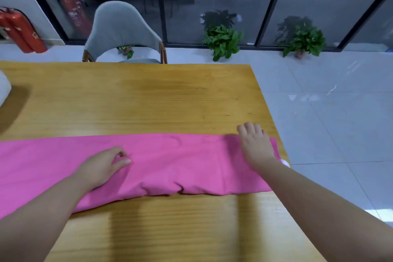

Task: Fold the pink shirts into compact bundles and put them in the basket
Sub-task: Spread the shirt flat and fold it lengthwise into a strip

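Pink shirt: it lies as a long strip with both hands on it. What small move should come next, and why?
Probably fold the right end over toward the middle. The pink shirt lies in a long flat band across the table; the right hand lies flat on its right end, and the left hand pins the middle.

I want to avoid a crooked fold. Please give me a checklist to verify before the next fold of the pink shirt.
1. Pink shirt lies as a long flat band on the table: ok.
2. Right hand presses flat on the band's right end: ok.
3. Left hand rests on the cloth, fingers curled; a real pinch: cannot tell.
4. Near edge smooth: not ok, a pucker shows in the middle.
5. Left end of the band in view: not ok, it runs out of frame.
6. Basket in reach: cannot tell, none identifiable.
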A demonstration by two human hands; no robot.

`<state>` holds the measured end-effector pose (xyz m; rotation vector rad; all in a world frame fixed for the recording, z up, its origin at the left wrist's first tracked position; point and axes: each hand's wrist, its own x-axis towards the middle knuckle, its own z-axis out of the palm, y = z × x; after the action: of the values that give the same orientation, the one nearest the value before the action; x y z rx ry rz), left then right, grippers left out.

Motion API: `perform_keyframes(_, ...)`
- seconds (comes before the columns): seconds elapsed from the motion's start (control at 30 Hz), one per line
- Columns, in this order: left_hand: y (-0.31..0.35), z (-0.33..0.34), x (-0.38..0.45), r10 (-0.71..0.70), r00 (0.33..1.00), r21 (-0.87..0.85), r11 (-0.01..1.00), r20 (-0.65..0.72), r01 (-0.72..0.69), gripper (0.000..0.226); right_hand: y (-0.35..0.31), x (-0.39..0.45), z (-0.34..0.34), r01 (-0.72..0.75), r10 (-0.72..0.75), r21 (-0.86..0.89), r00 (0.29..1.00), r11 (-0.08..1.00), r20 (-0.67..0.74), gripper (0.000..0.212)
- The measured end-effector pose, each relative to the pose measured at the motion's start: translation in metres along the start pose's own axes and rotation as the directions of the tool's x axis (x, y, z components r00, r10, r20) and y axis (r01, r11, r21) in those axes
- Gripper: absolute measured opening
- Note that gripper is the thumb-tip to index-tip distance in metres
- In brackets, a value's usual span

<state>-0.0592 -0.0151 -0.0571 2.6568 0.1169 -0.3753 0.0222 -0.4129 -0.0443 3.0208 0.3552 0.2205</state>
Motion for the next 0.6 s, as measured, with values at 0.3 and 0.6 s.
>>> perform_keyframes(0.3, -0.088, -0.033, -0.031, -0.057, 0.998, 0.016, 0.998, 0.036, 0.057, 0.014, -0.141, 0.010, -0.011, 0.205, -0.283, 0.262, 0.908, 0.943, 0.308, 0.039)
perform_keyframes(0.6, -0.159, -0.071, -0.037, 0.021, 0.979, 0.063, 0.997, 0.204, -0.034, 0.030, -0.140, 0.017, -0.004, 0.047, -0.164, 0.324, 0.924, 0.945, 0.345, 0.024)
